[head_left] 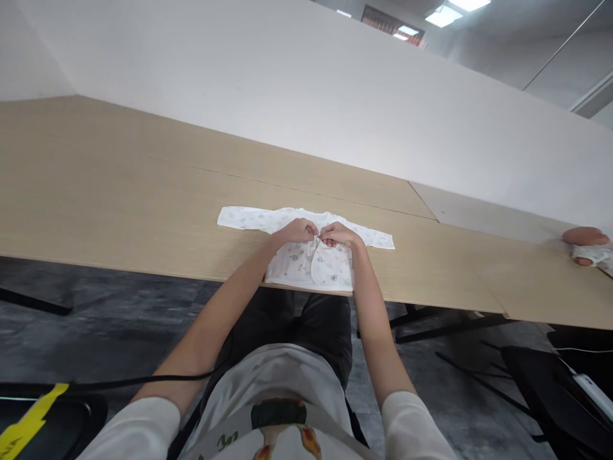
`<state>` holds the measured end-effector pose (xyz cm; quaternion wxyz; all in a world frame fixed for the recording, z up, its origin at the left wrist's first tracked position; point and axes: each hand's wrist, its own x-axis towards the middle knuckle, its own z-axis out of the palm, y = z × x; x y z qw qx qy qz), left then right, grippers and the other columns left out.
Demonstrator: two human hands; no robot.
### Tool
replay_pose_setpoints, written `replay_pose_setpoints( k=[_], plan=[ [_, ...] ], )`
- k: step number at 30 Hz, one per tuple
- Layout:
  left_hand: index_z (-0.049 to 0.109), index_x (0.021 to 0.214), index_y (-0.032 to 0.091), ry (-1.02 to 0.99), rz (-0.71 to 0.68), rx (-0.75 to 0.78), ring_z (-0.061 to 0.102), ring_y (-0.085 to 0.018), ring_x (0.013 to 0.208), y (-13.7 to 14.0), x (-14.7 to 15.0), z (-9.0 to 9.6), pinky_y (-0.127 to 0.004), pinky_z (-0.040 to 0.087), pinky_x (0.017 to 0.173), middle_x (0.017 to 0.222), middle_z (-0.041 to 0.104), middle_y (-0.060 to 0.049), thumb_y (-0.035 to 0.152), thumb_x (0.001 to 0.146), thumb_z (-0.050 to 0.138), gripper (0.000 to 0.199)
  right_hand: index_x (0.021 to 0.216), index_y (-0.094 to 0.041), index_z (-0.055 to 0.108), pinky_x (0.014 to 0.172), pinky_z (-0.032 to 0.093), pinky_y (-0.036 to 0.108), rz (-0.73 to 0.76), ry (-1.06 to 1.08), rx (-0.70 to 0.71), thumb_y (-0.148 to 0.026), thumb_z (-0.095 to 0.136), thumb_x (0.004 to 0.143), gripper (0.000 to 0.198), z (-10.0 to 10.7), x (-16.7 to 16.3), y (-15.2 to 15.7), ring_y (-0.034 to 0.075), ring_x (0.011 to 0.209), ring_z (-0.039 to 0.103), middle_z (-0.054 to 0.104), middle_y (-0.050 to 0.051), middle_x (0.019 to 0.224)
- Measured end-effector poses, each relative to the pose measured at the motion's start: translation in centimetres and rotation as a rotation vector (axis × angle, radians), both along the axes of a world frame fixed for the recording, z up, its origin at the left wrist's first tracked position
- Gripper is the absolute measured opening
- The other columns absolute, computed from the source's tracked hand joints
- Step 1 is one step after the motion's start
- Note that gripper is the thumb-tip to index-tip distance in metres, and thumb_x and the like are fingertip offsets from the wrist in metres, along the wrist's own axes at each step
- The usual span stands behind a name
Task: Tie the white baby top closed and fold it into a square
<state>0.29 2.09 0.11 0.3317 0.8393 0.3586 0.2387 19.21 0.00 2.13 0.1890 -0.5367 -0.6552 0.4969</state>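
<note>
A small white baby shirt (pixel 292 265) with a scattered print lies spread on the wooden table, its long sleeves stretched out to both sides. Its lower hem reaches the table's near edge. My left hand (pixel 301 230) and my right hand (pixel 338 234) meet over the middle of its front. The fingers of both hands are pinched on the fabric along the front opening, where the cloth is gathered up a little. Whatever fastener may be between the fingertips is hidden. Below the hands the front edge hangs loosely curved.
The wooden table (pixel 119 191) runs along a white partition (pixel 268 83). At the far right lies a doll-like brown object (pixel 587 236) with white cloth. A black chair (pixel 536 383) stands below right. A black cable (pixel 143 379) crosses my left forearm, near a yellow tag (pixel 33 418).
</note>
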Motion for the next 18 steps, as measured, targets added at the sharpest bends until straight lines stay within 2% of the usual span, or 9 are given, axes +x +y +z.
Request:
replay_pose_setpoints(
  k=[6, 12, 18],
  plan=[
    [0.071, 0.084, 0.016, -0.028, 0.013, -0.057, 0.063, -0.018, 0.077, -0.08, 0.16, -0.07, -0.026, 0.048, 0.069, 0.085, 0.069, -0.005, 0.025, 0.068, 0.056, 0.023, 0.055, -0.014, 0.056, 0.041, 0.038, 0.016, -0.031, 0.0, -0.027, -0.009, 0.059, 0.066, 0.013, 0.27, -0.11, -0.21, 0.006, 0.042, 0.047, 0.05, -0.003, 0.044],
    [0.071, 0.082, 0.017, -0.016, 0.001, -0.041, 0.062, -0.017, 0.077, -0.11, 0.05, 0.17, -0.025, 0.047, 0.07, 0.084, 0.069, -0.005, 0.026, 0.066, 0.06, 0.022, 0.053, -0.014, 0.053, 0.039, 0.035, 0.014, -0.033, -0.001, -0.031, -0.007, 0.059, 0.066, 0.016, 0.27, 0.01, -0.14, 0.005, 0.041, 0.047, 0.051, -0.003, 0.044],
    [0.071, 0.085, 0.015, -0.071, 0.046, -0.162, 0.062, -0.016, 0.072, -0.03, 0.1, 0.41, -0.024, 0.046, 0.064, 0.083, 0.07, -0.005, 0.027, 0.068, 0.058, 0.025, 0.058, -0.013, 0.055, 0.037, 0.035, 0.015, -0.043, 0.034, -0.05, -0.006, 0.06, 0.069, 0.014, 0.14, -0.19, -0.05, 0.006, 0.04, 0.048, 0.052, -0.002, 0.046]
  ],
)
